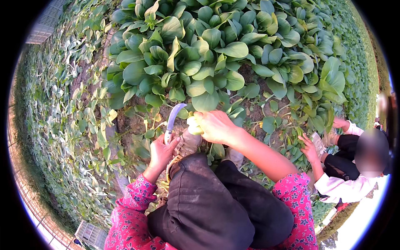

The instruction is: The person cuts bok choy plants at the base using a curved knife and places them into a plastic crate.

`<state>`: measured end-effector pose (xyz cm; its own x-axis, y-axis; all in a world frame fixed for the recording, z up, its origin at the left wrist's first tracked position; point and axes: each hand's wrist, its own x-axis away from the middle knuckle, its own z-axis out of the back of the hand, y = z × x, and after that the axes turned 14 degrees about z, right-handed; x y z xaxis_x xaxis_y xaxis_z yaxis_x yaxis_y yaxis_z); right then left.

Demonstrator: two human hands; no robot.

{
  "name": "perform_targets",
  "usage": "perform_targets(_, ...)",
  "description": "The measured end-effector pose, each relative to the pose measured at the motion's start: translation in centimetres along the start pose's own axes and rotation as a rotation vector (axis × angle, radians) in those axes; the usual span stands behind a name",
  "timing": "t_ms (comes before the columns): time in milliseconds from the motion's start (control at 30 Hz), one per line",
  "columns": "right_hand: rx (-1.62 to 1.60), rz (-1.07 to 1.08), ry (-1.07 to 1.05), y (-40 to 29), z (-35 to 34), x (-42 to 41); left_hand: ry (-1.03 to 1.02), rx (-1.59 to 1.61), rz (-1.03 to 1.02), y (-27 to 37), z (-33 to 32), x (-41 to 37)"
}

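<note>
My left hand (163, 150) grips the pale handle of a curved harvesting knife (173, 116), its blade pointing up and away from me. To the right of the blade, my right hand (216, 126) is closed around the pale stem base of a pak choi (194, 125). This plant's leaves cannot be told apart from the crop behind. Both hands are above my shoe (189, 142), with a gap between the blade and the stem base. Dense green pak choi plants (200, 62) stand in the bed just beyond my hands.
At right a co-worker (347, 175) crouches with hands among the plants. Trimmed leaves and low plants (78, 125) cover the ground at left. Plastic crates stand at upper left (45, 23) and lower left (90, 234). My bent knees (200, 193) are close below my hands.
</note>
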<state>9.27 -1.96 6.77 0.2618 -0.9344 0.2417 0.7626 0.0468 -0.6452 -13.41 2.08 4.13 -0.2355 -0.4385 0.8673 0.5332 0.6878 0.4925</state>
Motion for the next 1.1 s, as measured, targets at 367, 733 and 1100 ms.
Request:
perform_targets(367, 0.768, -0.217, 0.117, 6.7, 0.5, -1.0, 0.423, -0.476, -0.453, 3.2, -5.8, -7.3)
perform_targets(733, 0.373, -0.355, 0.268, 8.3, -0.4, 1.4, 0.54, -0.692, -0.517, 4.7, -10.3, -11.2)
perform_targets(1100, 0.3, -0.368, 0.284, 8.5, -2.4, 2.3, 0.648, -1.027, -0.59, 4.4, -9.9, -13.0)
